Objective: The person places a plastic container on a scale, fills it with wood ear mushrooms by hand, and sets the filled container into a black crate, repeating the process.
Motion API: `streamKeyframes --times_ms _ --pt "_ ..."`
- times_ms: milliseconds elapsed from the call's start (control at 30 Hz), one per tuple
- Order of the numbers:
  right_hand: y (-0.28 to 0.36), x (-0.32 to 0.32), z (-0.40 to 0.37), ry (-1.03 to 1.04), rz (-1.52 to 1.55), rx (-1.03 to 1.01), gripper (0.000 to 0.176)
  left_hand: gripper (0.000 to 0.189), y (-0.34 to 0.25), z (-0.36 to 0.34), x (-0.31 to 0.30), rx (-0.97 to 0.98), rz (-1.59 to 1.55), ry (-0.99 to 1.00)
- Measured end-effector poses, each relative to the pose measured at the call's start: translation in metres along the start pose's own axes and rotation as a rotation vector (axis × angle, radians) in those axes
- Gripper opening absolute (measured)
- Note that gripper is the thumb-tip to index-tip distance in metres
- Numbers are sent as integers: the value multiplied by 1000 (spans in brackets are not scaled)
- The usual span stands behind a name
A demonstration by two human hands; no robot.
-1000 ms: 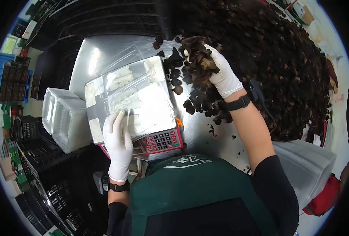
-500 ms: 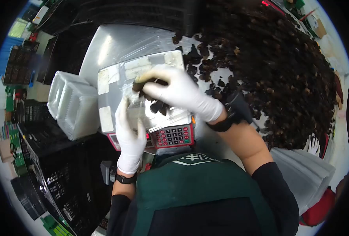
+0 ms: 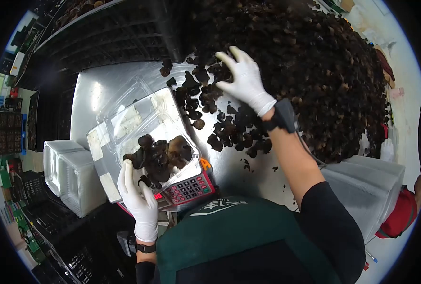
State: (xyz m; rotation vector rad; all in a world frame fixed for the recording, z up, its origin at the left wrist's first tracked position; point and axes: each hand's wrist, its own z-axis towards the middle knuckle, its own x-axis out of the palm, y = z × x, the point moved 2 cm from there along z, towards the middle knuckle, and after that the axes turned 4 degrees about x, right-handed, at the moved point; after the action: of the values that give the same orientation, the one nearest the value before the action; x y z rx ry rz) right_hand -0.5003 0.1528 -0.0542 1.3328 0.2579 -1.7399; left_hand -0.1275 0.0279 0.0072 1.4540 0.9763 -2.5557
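My left hand (image 3: 138, 203), in a white glove, is at the near left corner of an open clear plastic box (image 3: 165, 113), its fingers and thumb closed about the edge. Dark wood ear mushrooms (image 3: 158, 158) lie in the near half of the box; the lid half leans away from me. Beneath it is a flat-topped weighing scale (image 3: 99, 142) with a red keypad panel (image 3: 186, 190). My right hand (image 3: 248, 80), also gloved, hovers with spread fingers at the edge of a large mushroom pile (image 3: 314, 90), holding nothing.
Stacked clear boxes (image 3: 77, 180) stand left of the scale, and another stack (image 3: 362, 184) is at the right. A black crate (image 3: 106, 35) borders the far side of the metal table (image 3: 262, 182). Loose mushrooms (image 3: 231, 132) lie between scale and pile. A gloved hand (image 3: 387, 150) shows at far right.
My right hand has left the box and moved right to the pile, its fingers now spread. More mushrooms show in the box. My view has shifted, and the left hand stays beside the box.
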Motion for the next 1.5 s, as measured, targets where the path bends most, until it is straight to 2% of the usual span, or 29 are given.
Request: streamKeyframes --times_ms 33,67,133,167,200,267,300,367,433,533,567,600,667,733,800,833,867,933,967,1000,1133,1200,1300,1400,1467,1500 --pt "-27 16 -3 82 -49 120 78 69 -1 1 0 -3 -3 -3" --pt "-42 30 -5 118 -37 171 79 68 -2 1 0 0 12 6" --pt "-25 31 -6 200 -100 47 75 67 -2 2 -1 8 46 28" --pt "-28 43 -8 203 -52 -5 66 67 -2 2 -1 5 44 31" --pt "-26 49 -6 140 33 -5 49 67 -2 3 -1 0 40 35" --pt "-33 55 -1 125 161 66 35 66 -3 2 -1 -7 36 40" --pt "-36 55 3 21 237 84 20 66 -3 2 -1 -8 37 41" --pt "-45 56 13 -22 289 153 11 65 -2 2 -2 8 59 45" --pt "-40 48 24 27 280 222 15 64 -2 2 -2 36 99 52" --pt "-4 43 33 119 354 63 29 63 -5 4 -2 24 98 63" --pt "9 44 35 138 149 -33 53 62 -6 5 -2 21 98 66" --pt "19 52 38 219 94 -44 66 62 -7 6 -2 21 99 69" --pt "32 72 31 200 -91 -154 69 61 -8 8 -3 31 106 69" --pt "34 83 25 143 -66 -161 50 61 -6 5 -3 38 115 67" --pt "26 87 20 186 80 -93 40 60 -4 5 -2 45 113 63" --pt "23 87 15 131 38 -96 30 60 -3 6 -2 47 112 64" --pt "18 82 13 79 103 -98 26 60 -4 5 -1 47 111 66" --pt "5 73 16 59 295 43 19 59 -6 5 -2 36 102 69" --pt "-1 66 16 -33 432 130 14 59 -6 7 -3 36 99 67" --pt "-15 67 17 -42 552 181 17 58 -5 7 -3 42 100 64" --pt "-29 27 12 407 1486 922 29 56 -3 6 -2 69 96 54" --pt "-28 19 3 620 2080 963 29 56 -3 7 -2 92 92 44" --pt "-6 -5 -6 646 2156 856 28 55 -2 7 -2 108 77 16" --pt "34 -28 -2 671 1937 701 27 52 0 9 -2 101 22 -25" --pt "86 -60 3 660 1619 555 24 55 -1 7 -5 41 -57 -66" --pt "108 -65 3 666 1404 409 24 55 3 5 -8 23 -99 -79"
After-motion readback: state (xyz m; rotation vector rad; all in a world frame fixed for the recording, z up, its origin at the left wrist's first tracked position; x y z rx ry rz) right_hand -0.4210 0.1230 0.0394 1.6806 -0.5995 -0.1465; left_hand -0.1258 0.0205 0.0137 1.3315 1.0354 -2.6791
